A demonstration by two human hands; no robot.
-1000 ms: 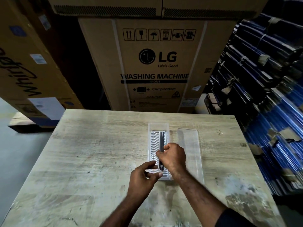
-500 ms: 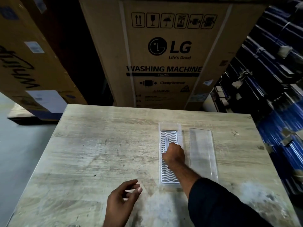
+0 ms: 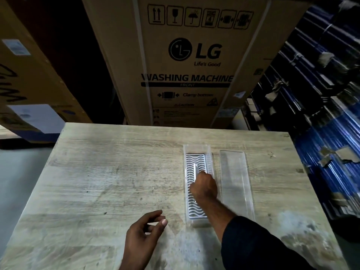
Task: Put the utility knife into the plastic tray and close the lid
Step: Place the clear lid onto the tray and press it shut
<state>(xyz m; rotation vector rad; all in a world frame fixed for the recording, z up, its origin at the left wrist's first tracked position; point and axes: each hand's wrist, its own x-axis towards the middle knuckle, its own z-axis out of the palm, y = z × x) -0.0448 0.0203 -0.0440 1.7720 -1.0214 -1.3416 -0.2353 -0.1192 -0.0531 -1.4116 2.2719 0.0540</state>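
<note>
A clear plastic tray [image 3: 197, 148] with a white wavy insert lies lengthwise on the wooden table [image 3: 107, 182], right of centre. My right hand [image 3: 204, 189] rests on the tray's middle as a closed fist. The slim end of the utility knife [image 3: 196, 168] pokes out past the fingers and lies along the insert; the hand hides the rest of it. The clear lid [image 3: 236, 184] lies flat on the table just right of the tray, apart from it. My left hand [image 3: 145, 231] hovers over the table near the tray's near left corner, fingers loosely curled, holding nothing.
A tall LG washing machine carton [image 3: 192, 61] stands right behind the table's far edge. Another large carton [image 3: 29, 78] leans at the back left. Stacks of blue flat packs [image 3: 321, 114] crowd the table's right side. Grey floor shows at the left.
My left hand let go of the tray's near end and drew back to the left. My right hand pushed the knife farther up the tray. The view dipped closer to the table.
</note>
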